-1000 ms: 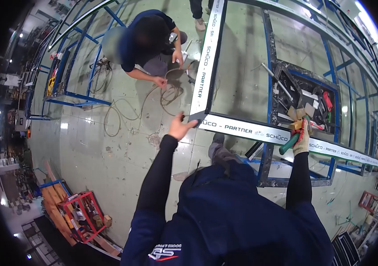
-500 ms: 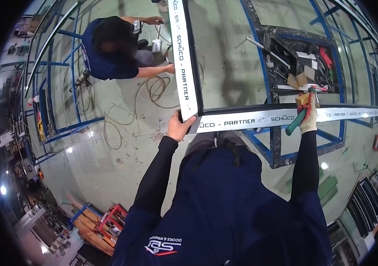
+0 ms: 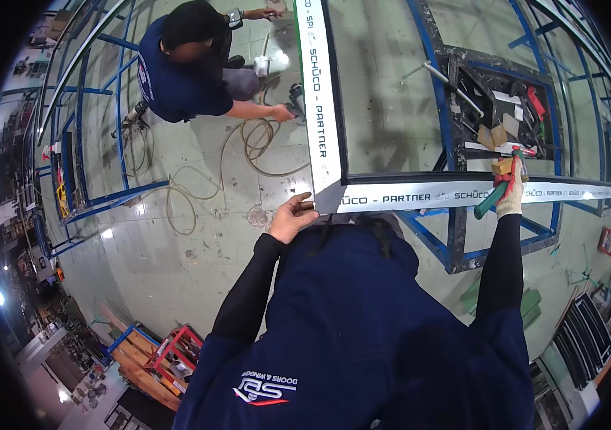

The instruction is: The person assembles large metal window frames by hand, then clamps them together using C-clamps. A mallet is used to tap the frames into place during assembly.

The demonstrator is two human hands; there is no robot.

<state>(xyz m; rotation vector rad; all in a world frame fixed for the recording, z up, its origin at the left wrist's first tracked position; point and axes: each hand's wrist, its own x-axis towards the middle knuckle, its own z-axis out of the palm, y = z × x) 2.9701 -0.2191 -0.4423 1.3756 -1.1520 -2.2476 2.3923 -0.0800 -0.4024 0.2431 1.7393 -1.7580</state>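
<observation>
A metal window or door frame (image 3: 384, 198), its white protective tape printed with lettering, lies in front of my waist. One side (image 3: 317, 93) runs away from me and another runs right, meeting at a mitred corner. My left hand (image 3: 293, 218), bare, is at that corner, fingers apart and loosely curled, the thumb tip by its edge. My right hand (image 3: 512, 195), in a white and red glove, is closed around a green-handled hammer (image 3: 490, 203) above the right-hand side. A small wooden block (image 3: 502, 166) is at the same hand; its exact hold is partly hidden.
A co-worker (image 3: 183, 68) crouches at the left, one hand near the frame's side. A hose (image 3: 255, 147) coils on the floor there. Blue metal racks (image 3: 115, 190) stand at left. Under the frame at right, a blue-and-black stand (image 3: 456, 222) carries a tray of tools and blocks.
The frame has shifted right in view. My left hand's fingers have loosened from around the corner. My right hand still holds the hammer. The co-worker's lower hand now shows apart from the frame side.
</observation>
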